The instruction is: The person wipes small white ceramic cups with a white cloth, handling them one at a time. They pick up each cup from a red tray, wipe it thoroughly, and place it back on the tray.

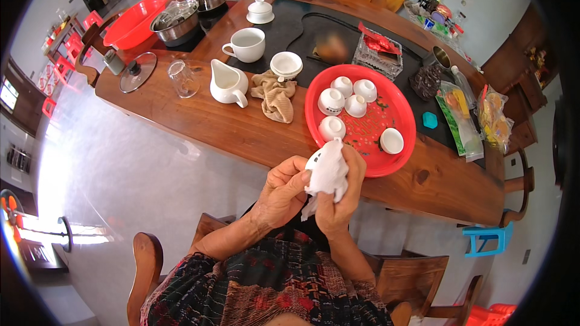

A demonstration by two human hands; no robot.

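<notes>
Long curved wooden table (241,130) with a black inset tea board (290,30). Landmark: round red tray (396,108) on the near right part. Left of the tray: crumpled tan cloth (275,96), white pitcher (228,83), clear glass (183,78), glass pot lid (138,72). Behind the tray: white mug (246,44), clear plastic box (377,54). Right of the tray: snack packets (462,118).

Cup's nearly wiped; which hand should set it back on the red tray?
Probably the right hand: it cradles the white cup and sits nearest the red tray. The left hand pinches the white tissue.
</notes>
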